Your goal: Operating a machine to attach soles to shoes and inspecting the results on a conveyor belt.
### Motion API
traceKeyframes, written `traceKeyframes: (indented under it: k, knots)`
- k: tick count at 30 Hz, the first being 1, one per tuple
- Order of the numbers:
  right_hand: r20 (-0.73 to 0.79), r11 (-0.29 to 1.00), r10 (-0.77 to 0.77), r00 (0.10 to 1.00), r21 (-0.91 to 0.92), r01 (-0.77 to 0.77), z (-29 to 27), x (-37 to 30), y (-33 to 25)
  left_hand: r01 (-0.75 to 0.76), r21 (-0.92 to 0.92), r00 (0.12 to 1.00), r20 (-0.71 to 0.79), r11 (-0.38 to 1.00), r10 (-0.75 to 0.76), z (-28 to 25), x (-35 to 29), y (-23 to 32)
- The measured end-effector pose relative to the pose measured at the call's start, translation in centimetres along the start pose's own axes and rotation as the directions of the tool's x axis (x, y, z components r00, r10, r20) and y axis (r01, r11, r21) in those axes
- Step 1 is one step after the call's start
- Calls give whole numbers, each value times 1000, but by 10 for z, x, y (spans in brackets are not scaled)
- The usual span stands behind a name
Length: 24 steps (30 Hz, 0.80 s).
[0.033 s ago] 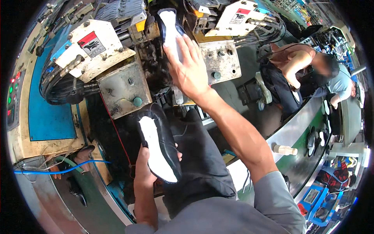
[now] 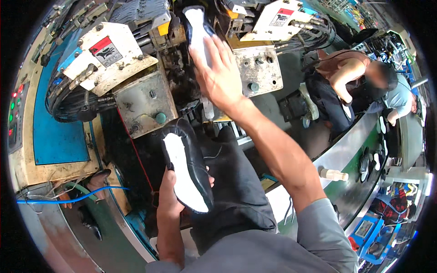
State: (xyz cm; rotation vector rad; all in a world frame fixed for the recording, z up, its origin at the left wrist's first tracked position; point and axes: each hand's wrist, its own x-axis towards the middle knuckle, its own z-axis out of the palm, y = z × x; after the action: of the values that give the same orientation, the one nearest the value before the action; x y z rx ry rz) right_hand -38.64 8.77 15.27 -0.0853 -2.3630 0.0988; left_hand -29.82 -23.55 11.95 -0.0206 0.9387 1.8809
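My left hand [image 2: 169, 196] is closed round a black shoe upper [image 2: 196, 159] with a long white sole piece [image 2: 182, 170] turned up, held over my lap. My thumb lies along its left edge, and fingertips show at its right. Farther up, my right hand [image 2: 219, 73] grips a second dark shoe upper [image 2: 208, 28] in the gap of the machine, thumb on one side and fingers over the other. Its pale underside [image 2: 195, 20] faces up, and my palm hides the near end.
Machine blocks with white side plates [image 2: 102, 57] and metal panels [image 2: 145, 102] flank the gap. At left stands a control panel [image 2: 17, 111]. A conveyor [image 2: 334, 193] carries shoes and a pale bottle [image 2: 333, 174]. Two people [image 2: 341, 75] sit at the right.
My right hand and the shoe upper under it have shifted slightly up. The shoe in my left hand has barely moved.
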Motion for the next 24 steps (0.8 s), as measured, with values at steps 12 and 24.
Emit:
traceKeyframes:
  k: [12,24]
  knots:
    - [-17,954,-110,994,-283,101,62,106,51,115,-104,993,3,988,-115,17,74,1]
    - [-100,982,-110,989,-163,93,24,136,28,-49,264,982,-165,963,96,25,81,-3]
